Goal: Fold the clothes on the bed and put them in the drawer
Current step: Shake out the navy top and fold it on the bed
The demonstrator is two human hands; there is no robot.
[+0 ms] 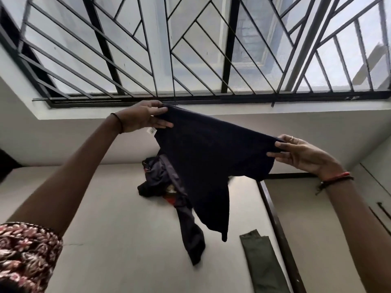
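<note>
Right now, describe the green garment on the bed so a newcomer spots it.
Start at the bed below the barred window. Along its dark right edge, near the camera, the green garment lies flat. Unlike the dark heap mid-bed and the held-up navy garment, it is a long olive strip.

Garment (203,149) held between left hand (141,118) and right hand (304,153), above bed (105,208). Clothes pile (158,178) on bed behind garment. Folded cloth (262,263) on bed to the right. Window (190,49) beyond.

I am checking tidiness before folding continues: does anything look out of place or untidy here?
No damage shows. The pile of clothes lies crumpled and unfolded on the bed, one dark end trailing out. The dark garment that the left hand and right hand pinch hangs lopsided.
</note>
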